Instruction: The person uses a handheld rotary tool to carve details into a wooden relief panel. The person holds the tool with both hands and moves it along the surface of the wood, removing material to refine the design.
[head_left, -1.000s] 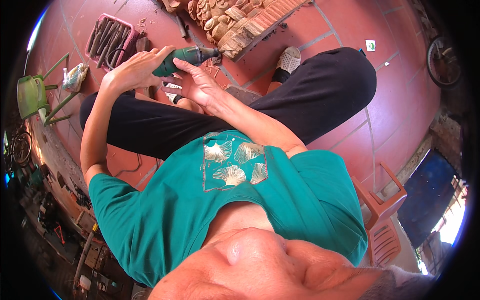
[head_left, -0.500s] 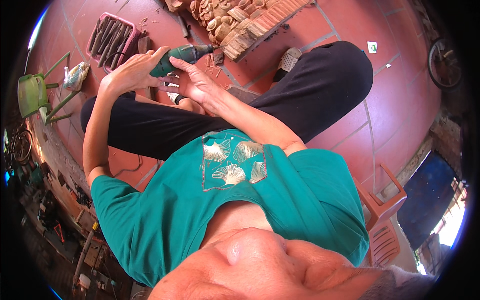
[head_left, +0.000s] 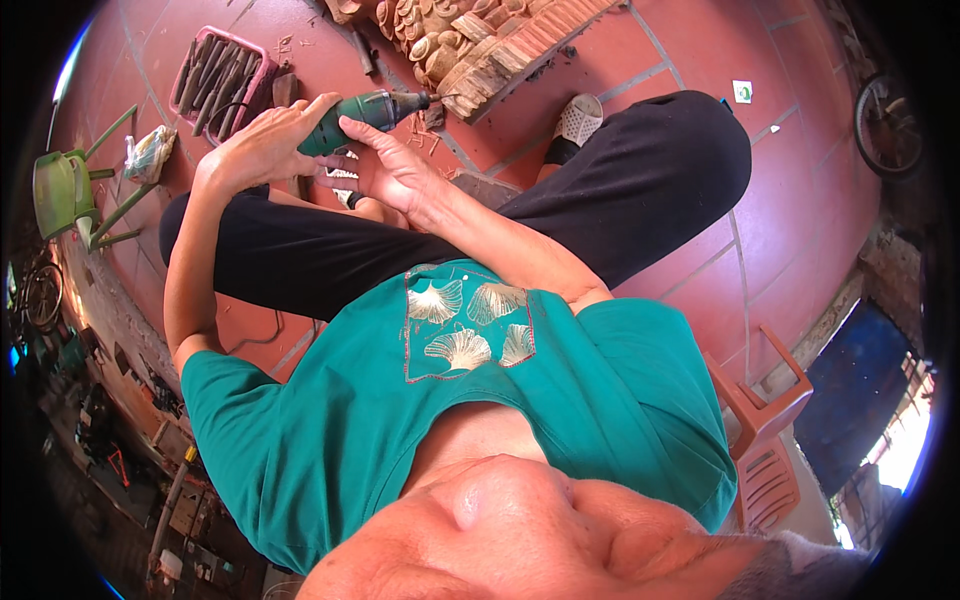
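Note:
A dark green rotary tool (head_left: 350, 118) lies between my two hands, its nose pointing right toward a carved wooden piece (head_left: 480, 55). My left hand (head_left: 262, 142) is wrapped round the tool's rear end, thumb along the top. My right hand (head_left: 392, 168) holds it from below and the near side, with the thumb against the body and the fingers partly hidden underneath. The thin bit (head_left: 448, 96) reaches the near left corner of the carving's edge; whether it touches the wood I cannot make out.
A pink basket (head_left: 268, 72) of chisel-like tools stands on the red tiles at far left, near a green plastic chair (head_left: 62, 190) and a plastic bag (head_left: 150, 152). Wood scraps lie by the carving. My crossed legs (head_left: 640, 170) are close below my hands.
Very little differs. Both hands keep their grip on the rotary tool, and its tip stays at the carving's corner. My right-side knee has shifted slightly to the right.

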